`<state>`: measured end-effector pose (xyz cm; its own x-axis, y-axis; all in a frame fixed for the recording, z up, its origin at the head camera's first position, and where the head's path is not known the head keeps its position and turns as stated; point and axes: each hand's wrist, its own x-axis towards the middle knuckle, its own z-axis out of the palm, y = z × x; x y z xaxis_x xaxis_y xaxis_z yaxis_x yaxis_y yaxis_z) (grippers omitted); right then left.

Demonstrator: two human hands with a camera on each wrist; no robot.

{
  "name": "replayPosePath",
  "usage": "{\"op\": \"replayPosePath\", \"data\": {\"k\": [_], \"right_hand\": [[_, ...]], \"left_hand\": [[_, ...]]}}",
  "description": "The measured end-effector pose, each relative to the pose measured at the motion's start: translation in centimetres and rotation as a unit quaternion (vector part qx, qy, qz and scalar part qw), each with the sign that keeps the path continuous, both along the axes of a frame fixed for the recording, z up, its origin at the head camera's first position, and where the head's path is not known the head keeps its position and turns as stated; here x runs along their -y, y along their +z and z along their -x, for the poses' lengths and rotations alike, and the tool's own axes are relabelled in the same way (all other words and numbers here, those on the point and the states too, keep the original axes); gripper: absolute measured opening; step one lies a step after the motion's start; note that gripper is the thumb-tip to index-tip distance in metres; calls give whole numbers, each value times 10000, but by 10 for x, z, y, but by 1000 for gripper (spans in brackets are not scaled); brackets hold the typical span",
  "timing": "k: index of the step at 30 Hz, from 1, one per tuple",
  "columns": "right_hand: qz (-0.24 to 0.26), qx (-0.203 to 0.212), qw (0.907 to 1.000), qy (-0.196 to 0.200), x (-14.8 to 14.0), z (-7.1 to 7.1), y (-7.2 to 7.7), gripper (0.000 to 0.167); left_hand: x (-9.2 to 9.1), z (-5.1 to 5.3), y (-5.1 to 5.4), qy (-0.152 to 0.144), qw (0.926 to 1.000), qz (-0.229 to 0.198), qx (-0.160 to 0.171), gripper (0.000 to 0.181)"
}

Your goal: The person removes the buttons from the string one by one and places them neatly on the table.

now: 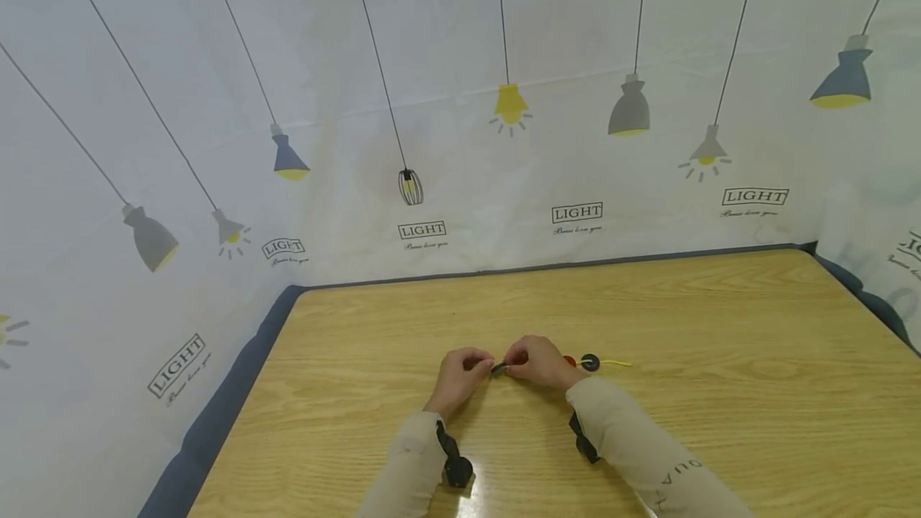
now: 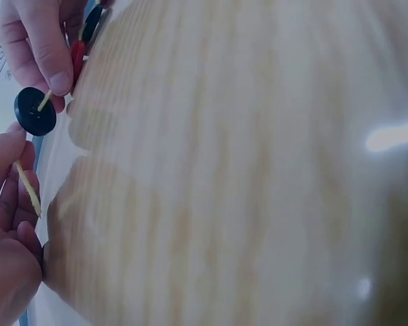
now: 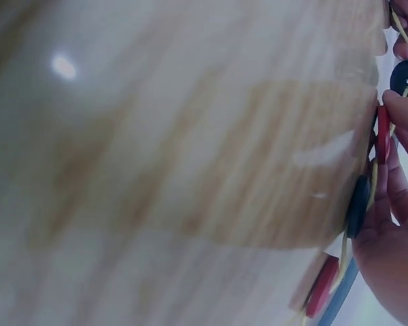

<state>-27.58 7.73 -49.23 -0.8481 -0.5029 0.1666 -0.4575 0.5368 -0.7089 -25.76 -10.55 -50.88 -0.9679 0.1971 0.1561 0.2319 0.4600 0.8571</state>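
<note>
A black button (image 1: 498,369) is held up between the two hands, above the wooden table. My left hand (image 1: 458,380) pinches its rim; in the left wrist view the yellow cord's free end (image 2: 28,190) lies by the left fingers. The cord runs through a hole of that button (image 2: 34,112). On its other side my right hand (image 2: 44,41) pinches the cord, thumb and fingers close to a red button (image 3: 383,134). Further along the cord, the right wrist view has another black button (image 3: 358,206) and another red one (image 3: 322,288).
Right of my right wrist, a red button (image 1: 570,360), a black button (image 1: 591,362) and a yellow cord end (image 1: 617,363) lie on the wooden table (image 1: 719,326). A white cloth (image 1: 460,134) printed with lamps stands behind the table's far edge.
</note>
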Motion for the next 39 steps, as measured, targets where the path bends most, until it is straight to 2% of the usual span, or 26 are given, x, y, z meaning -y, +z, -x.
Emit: {"op": "replayPosePath", "data": {"k": [6, 13, 18, 25, 39], "right_hand": [[-86, 44, 9999, 39, -2, 0, 2, 5], [33, 196, 9998, 20, -4, 1, 2, 6], [205, 201, 9996, 31, -5, -1, 2, 6], [190, 101, 9998, 3, -9, -2, 1, 5], [167, 162, 9995, 192, -13, -4, 4, 7]], "left_hand": [[1, 0, 0, -12, 9999, -113, -24, 16], [-3, -3, 5, -10, 9990, -379, 221, 15], [-4, -5, 8, -32, 9989, -256, 400, 15], [-4, -5, 8, -195, 9990, -94, 387, 15], [-14, -9, 14, 199, 9987, -193, 417, 15]]}}
